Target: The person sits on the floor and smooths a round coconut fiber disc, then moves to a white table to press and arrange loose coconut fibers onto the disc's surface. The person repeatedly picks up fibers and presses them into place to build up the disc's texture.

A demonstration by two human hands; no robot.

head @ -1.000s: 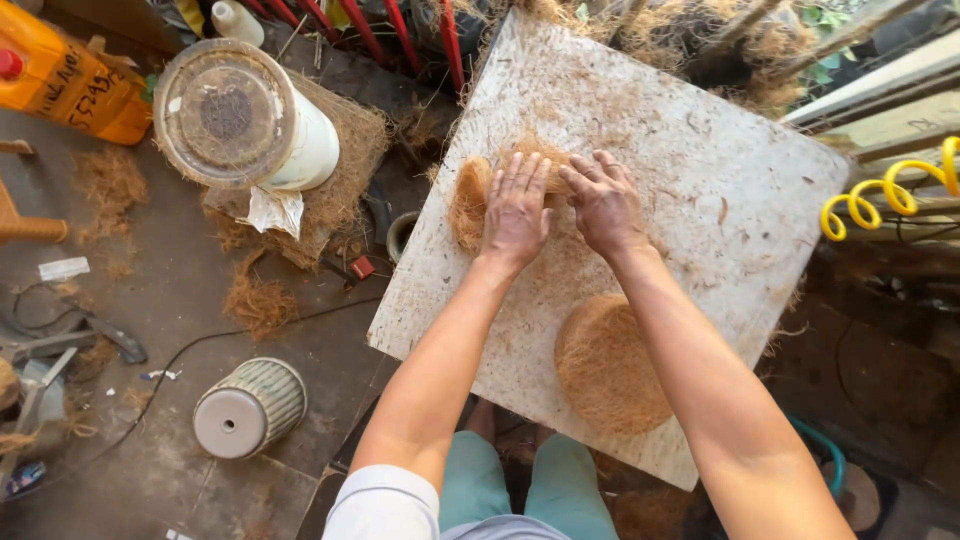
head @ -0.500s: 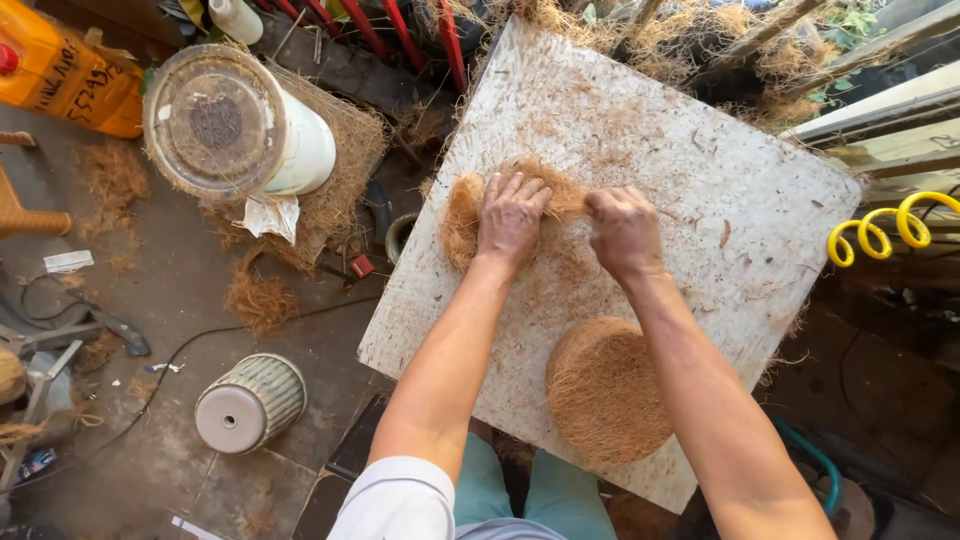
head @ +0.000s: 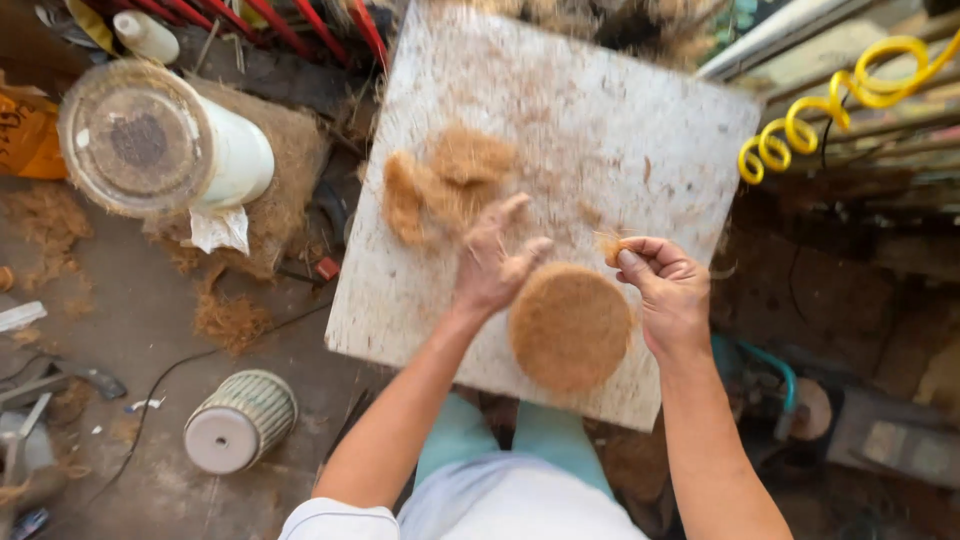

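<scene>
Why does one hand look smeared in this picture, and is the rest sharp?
Head view: the left hand is motion-blurred above the board; the right hand, pinching a fibre tuft, and the round fibre disc are sharp; soft daylight, no glare.

- The board (head: 620, 130), a pale, scuffed square slab dusted with loose brown fibre, sits tilted across the person's lap.
- A round, flat fibre disc (head: 568, 327) lies on the board near its close edge.
- A loose fibre clump (head: 440, 185), uneven and fluffy, lies on the board further up, apart from the disc.
- The floor (head: 130, 330) beside the board carries fibre scraps (head: 230, 320), a small ribbed pot (head: 240, 420) on its side and a white tub (head: 165, 140).
</scene>
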